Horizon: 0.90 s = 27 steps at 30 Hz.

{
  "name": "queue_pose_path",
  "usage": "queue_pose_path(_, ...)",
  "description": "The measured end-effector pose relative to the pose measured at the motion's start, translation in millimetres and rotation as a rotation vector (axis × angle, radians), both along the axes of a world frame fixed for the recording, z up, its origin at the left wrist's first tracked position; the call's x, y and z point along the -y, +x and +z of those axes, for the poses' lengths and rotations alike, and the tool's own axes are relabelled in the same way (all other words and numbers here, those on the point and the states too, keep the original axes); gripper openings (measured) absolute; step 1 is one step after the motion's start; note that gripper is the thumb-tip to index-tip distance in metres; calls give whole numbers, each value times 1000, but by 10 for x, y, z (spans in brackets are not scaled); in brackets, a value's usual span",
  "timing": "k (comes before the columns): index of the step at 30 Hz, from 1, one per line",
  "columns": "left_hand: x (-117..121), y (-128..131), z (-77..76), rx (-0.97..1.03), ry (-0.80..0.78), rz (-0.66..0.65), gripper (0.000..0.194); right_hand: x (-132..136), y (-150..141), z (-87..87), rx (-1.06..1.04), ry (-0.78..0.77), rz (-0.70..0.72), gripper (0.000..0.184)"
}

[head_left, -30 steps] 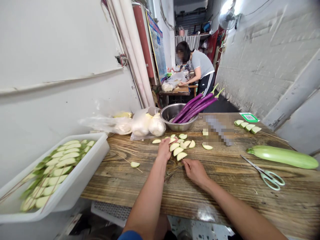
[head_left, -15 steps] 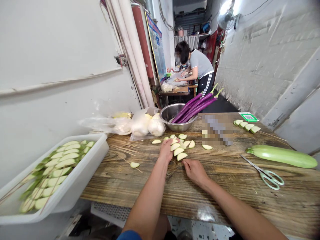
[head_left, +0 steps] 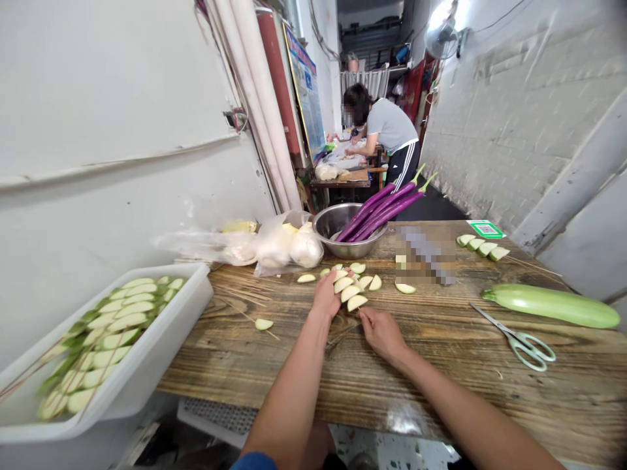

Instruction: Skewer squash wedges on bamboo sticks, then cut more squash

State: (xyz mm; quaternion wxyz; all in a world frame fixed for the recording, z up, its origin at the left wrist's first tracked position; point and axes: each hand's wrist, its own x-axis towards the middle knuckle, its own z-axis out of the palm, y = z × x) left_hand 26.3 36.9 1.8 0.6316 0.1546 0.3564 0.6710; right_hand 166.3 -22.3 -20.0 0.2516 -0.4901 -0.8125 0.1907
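Observation:
Half-round zucchini slices (head_left: 350,292) sit in a row on a bamboo skewer above the wooden table (head_left: 416,385). My left hand (head_left: 326,297) is closed around their far side, its fingers partly hidden behind the slices. Pinched in my right hand (head_left: 381,329) is the near end of the skewer, of which only a short bit shows. More loose slices lie just beyond, one of them a half-round slice (head_left: 375,282). A lone slice (head_left: 264,324) rests on a skewer to the left.
Left stands a white tub (head_left: 193,307) of skewered slices. Behind are bagged vegetables (head_left: 289,247) and a steel bowl (head_left: 350,248) with purple eggplants (head_left: 379,212). Scissors (head_left: 519,343), a whole zucchini (head_left: 548,305) and a finished skewer (head_left: 533,266) lie right. A person (head_left: 392,127) works farther back.
Both hands stay nearly in place; the skewered slices have shifted very slightly upward. The person at the back has bent lower over the other table.

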Motion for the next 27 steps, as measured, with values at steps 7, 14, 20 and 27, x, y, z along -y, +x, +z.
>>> queue_pose_path(7, 86, 154, 17, -36, 51, -262, 36, -76, 2, -56, -192, 141, -132, 31)
queue_pose_path(14, 183, 373, -88, -183, 0, -269, 27, -131, 9, -69, -170, 235, -221, 30)
queue_pose_path(20, 195, 433, -88, -154, -46, -211, 26, -121, -2, -68, -191, 231, -202, 29)
queue_pose_path(27, 204, 449, -75, -160, -68, -223, 20, -121, 4, -82, -247, 197, -194, 29)
